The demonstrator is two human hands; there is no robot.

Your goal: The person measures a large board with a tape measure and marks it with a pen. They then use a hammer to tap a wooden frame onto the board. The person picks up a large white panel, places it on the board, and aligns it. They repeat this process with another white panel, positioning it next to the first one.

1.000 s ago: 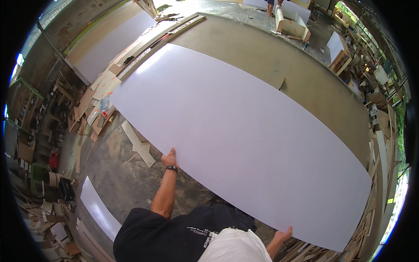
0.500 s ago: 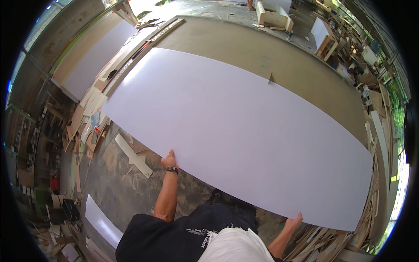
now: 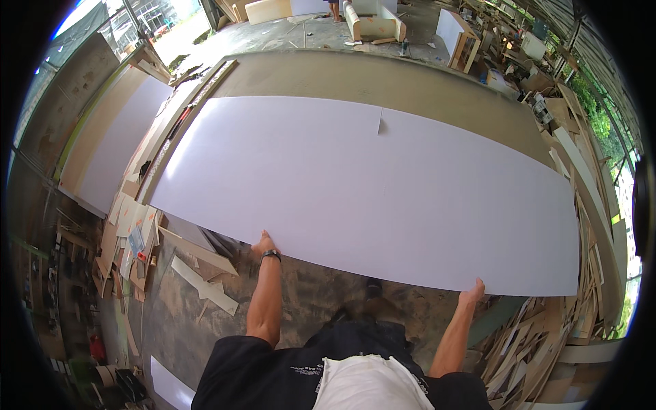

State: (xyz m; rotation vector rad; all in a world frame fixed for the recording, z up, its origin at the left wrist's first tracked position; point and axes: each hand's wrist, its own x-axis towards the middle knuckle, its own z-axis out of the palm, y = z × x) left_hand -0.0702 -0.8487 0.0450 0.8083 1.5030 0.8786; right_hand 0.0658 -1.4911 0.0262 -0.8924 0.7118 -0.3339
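A large white sheet [image 3: 342, 191] lies across a wide brownish tabletop [image 3: 307, 75], its near edge jutting out over the floor on my side. My left hand [image 3: 265, 244], with a dark band at the wrist, grips that near edge toward the left, thumb on top. Farther right, my right hand [image 3: 473, 292] holds the same edge, also with the thumb above. The fingers of both hands are hidden under the sheet. A thin, upright, blade-like piece [image 3: 380, 123] shows just inside the sheet's far edge.
A long rail [image 3: 184, 126] borders the sheet's left end. Wood offcuts [image 3: 533, 348] pile up at the right, and more board scraps [image 3: 133, 232] lie at the left. Pale strips [image 3: 205, 287] rest on the floor. Another person's legs [image 3: 334, 9] show at the far back.
The sheet has moved away from me, its far edge now beyond the thin upright piece. Its left end sits along the rail. Both hands keep their hold, and the view has shifted.
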